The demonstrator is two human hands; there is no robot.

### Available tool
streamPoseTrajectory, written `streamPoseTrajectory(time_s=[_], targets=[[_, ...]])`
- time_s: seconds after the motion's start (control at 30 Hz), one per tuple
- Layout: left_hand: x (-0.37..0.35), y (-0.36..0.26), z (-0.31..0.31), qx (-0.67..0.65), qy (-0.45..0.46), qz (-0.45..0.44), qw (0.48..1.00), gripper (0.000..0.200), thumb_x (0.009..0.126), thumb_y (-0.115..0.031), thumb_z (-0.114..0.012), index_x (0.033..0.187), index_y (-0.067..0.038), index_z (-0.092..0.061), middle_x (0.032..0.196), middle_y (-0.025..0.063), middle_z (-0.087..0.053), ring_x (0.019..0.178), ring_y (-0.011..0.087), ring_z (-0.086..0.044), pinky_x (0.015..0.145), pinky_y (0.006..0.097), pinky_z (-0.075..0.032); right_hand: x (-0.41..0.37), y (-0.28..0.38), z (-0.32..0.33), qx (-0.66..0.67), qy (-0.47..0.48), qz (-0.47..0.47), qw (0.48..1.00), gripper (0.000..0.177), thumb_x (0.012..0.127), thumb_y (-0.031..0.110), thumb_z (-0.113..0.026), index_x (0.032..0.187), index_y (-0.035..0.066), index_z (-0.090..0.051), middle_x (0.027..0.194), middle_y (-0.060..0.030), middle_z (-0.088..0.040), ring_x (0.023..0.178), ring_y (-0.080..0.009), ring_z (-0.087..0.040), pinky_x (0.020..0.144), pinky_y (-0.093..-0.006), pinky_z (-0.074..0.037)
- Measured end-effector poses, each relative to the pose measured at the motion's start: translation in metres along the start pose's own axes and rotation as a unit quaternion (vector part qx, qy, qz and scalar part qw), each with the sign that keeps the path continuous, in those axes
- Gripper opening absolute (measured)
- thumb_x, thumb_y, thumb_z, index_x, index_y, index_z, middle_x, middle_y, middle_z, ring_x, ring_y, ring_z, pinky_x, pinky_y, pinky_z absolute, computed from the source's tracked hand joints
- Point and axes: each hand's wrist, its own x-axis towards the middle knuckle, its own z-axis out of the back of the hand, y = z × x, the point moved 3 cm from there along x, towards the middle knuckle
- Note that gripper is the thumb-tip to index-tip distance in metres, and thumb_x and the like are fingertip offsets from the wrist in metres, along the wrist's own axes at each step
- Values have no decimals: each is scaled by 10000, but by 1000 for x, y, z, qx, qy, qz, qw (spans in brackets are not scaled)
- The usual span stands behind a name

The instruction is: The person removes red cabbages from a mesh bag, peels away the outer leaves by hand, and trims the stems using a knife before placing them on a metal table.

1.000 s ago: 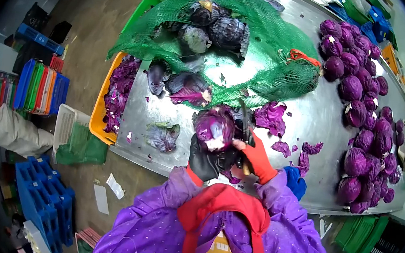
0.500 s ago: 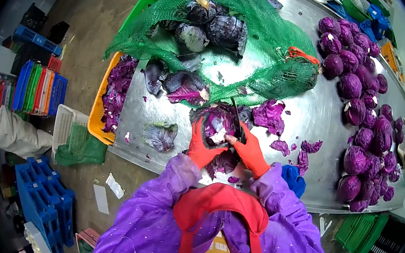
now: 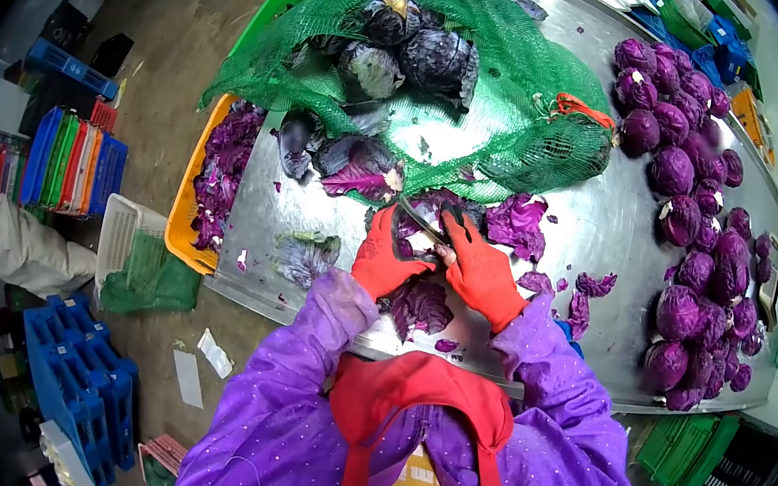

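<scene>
My left hand (image 3: pixel 387 260), in a red glove with dark fingertips, is closed around the left side of a red cabbage (image 3: pixel 416 239). Much of the cabbage is covered by both gloves. My right hand (image 3: pixel 483 275), also red-gloved, grips a knife (image 3: pixel 422 222) whose blade slants across the top of the cabbage toward my left fingers. Just below the hands, a loose purple leaf (image 3: pixel 422 308) lies on the metal table. More torn leaves (image 3: pixel 518 224) lie beyond and to the right of my right hand.
A green mesh sack (image 3: pixel 552 79) with several dark, untrimmed cabbages (image 3: pixel 436 61) lies across the table's far side. Peeled cabbages (image 3: pixel 679 310) line the right side. At the left edge stands a yellow crate (image 3: pixel 182 219) of leaves; blue pallets (image 3: pixel 79 390) are on the floor.
The knife has swung from pointing away, at the cabbage's right side, to lying slanted across its top. My right hand has turned over the cabbage, covering more of it.
</scene>
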Motion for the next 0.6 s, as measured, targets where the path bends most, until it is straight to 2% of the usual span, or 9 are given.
streamPoseTrajectory(time_s=[0.17,0.27,0.3,0.37,0.4,0.43,0.53,0.57,0.6], targets=[[8,11,1,10,22,-5,1000,1027,568,-329,-896,1391,-33,-358,1337,191,-421,1228,364,-468,1016,422,-429,11,-6,-4,21,-3,-13,1000,517,933,276,-533,1409,129,-395,1324,-260,-499,916,-408,-638,744,-450,-534],[10,-8,8,60,33,2,998,1031,560,-333,-898,1393,-37,-366,1336,192,-420,1241,371,-455,1028,426,-419,26,-20,-17,102,-103,-22,989,415,954,284,-514,1322,94,-489,1193,-245,-576,881,-392,-644,762,-433,-518],[9,-6,9,49,30,1,998,1038,558,-332,-899,1397,-37,-363,1339,193,-417,1244,372,-451,1034,426,-414,36,-22,-5,235,-102,-124,959,362,980,304,-491,1231,51,-552,980,-228,-628,797,-358,-630,719,-426,-484],[3,0,8,28,29,-2,999,1052,552,-329,-902,1404,-37,-358,1343,194,-412,1251,373,-442,1047,426,-405,39,-35,1,258,-63,-182,947,360,997,314,-468,1189,25,-566,833,-218,-621,742,-324,-591,673,-422,-442],[-1,5,8,-5,31,8,999,1085,552,-202,-923,1447,-54,-328,1382,143,-409,1297,285,-427,1078,387,-372,37,-54,-15,261,-120,-164,944,376,1006,310,-451,1200,5,-553,819,-191,-616,730,-282,-568,659,-408,-422],[-5,10,9,-41,36,-5,999,1092,554,-181,-920,1455,-55,-318,1398,140,-399,1306,278,-419,1086,385,-364,36,-60,-16,297,-140,-143,934,402,1009,314,-446,1213,-18,-545,806,-157,-613,730,-225,-559,670,-393,-424],[-26,40,8,-160,31,-27,986,1103,582,-104,-905,1486,-50,-277,1464,129,-356,1338,253,-388,1113,383,-338,26,-55,-18,341,-145,-134,919,409,1011,313,-453,1229,-21,-542,813,-108,-610,749,-174,-538,683,-353,-430],[-38,58,-1,-308,5,61,950,1087,597,-94,-902,1485,-47,-278,1456,128,-382,1325,252,-408,1099,378,-357,18,-41,-14,333,-139,-121,925,400,1011,305,-460,1234,-16,-543,820,-96,-610,759,-160,-535,695,-335,-434],[-44,55,1,-267,-10,93,959,1087,589,-137,-914,1474,-46,-291,1426,137,-404,1303,255,-430,1093,378,-369,10,-28,-11,372,-63,-173,910,379,1008,286,-481,1244,-6,-541,831,-70,-599,780,-122,-518,707,-298,-432]])
